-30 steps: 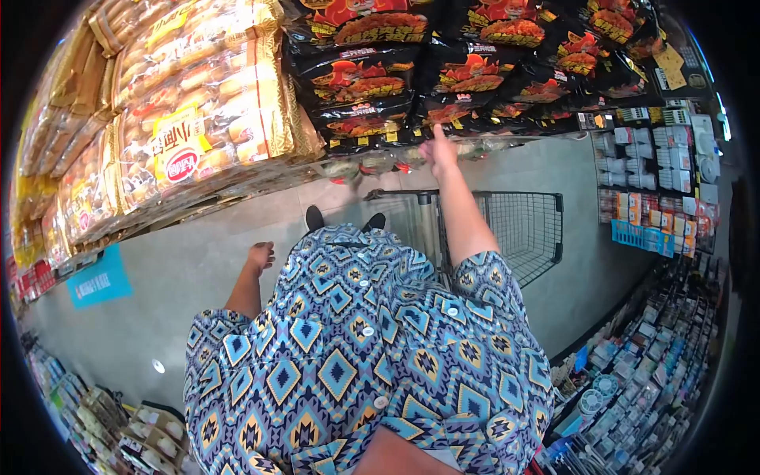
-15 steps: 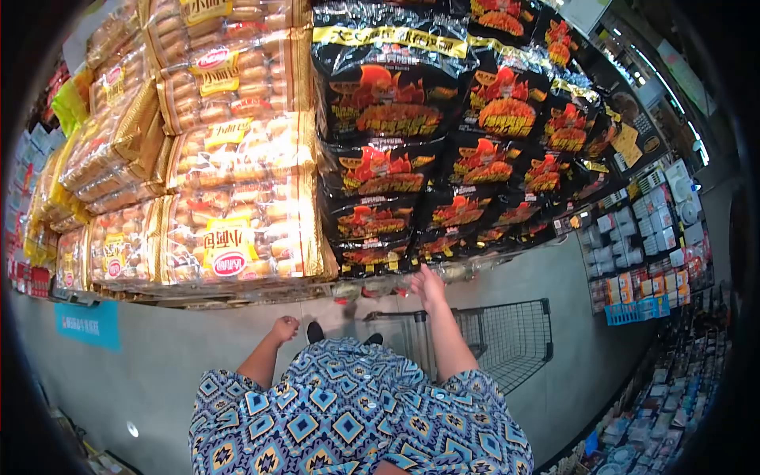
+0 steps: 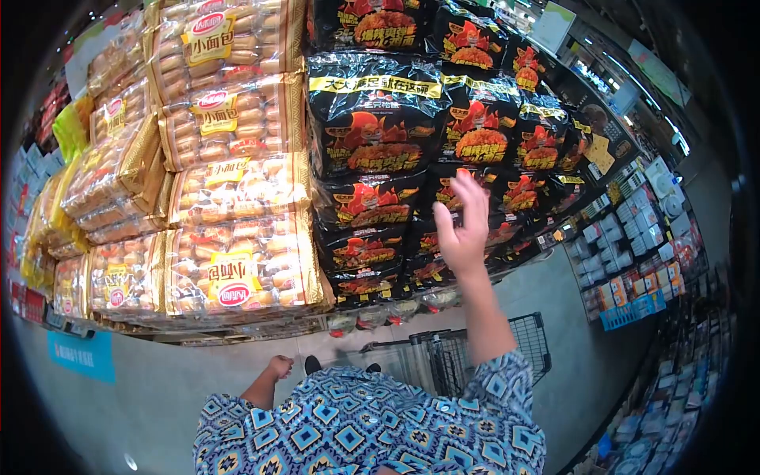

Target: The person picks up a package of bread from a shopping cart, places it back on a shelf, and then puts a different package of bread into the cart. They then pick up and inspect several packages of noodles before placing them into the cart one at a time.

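Note:
My right hand point(image 3: 465, 226) is raised with its fingers apart, in front of a stack of glossy black noodle packs point(image 3: 376, 142) printed with a red flame figure and a heap of noodles. Nothing is held in it, and whether the fingertips touch a pack I cannot tell. My left hand point(image 3: 279, 366) hangs low by my waist, fingers curled in and nothing seen in them. Left of the black packs stand gold-edged clear bags of small bread rolls point(image 3: 237, 265), piled in several layers.
A wire shopping cart point(image 3: 529, 348) stands on the grey floor point(image 3: 198, 368) at my right, partly behind my forearm. Shelves of small packaged goods point(image 3: 625, 245) line the right side. A blue sign point(image 3: 81, 356) hangs low at the left.
My right hand has risen from below the stack's lower edge to the front of the black packs, its fingers spreading. My left hand stays low. The view has tilted up.

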The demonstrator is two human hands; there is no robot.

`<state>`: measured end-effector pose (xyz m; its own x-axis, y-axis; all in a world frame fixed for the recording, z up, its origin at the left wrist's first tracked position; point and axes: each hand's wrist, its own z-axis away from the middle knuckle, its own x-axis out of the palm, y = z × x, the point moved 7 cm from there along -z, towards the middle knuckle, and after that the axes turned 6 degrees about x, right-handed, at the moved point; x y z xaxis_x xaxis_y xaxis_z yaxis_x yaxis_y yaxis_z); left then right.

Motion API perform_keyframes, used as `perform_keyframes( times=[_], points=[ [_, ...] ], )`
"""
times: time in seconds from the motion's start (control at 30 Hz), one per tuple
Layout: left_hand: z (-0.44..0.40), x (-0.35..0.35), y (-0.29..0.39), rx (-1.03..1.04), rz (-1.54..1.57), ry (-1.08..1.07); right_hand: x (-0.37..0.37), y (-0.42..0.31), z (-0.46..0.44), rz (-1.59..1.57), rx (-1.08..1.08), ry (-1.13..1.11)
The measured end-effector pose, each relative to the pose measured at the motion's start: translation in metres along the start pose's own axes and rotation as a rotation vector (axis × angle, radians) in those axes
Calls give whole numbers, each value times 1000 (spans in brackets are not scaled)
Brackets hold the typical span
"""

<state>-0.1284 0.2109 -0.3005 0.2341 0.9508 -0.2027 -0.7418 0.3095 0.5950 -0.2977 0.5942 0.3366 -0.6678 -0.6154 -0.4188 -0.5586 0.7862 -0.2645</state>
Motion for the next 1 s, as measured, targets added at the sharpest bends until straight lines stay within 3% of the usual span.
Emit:
perform_keyframes(
  times=[0.13,0.27,0.63,1.0],
  points=[
    [1,4,10,35,24,-2,21,-53,-64,165,-290,-67],
    [10,3,8,60,121,14,48,-72,-103,322,-446,-167],
    [39,-14,-50,-68,122,79,92,-69,-127,427,-575,-323],
    [28,0,-10,14,90,57,97,-62,-116,403,-598,-260]
  ],
)
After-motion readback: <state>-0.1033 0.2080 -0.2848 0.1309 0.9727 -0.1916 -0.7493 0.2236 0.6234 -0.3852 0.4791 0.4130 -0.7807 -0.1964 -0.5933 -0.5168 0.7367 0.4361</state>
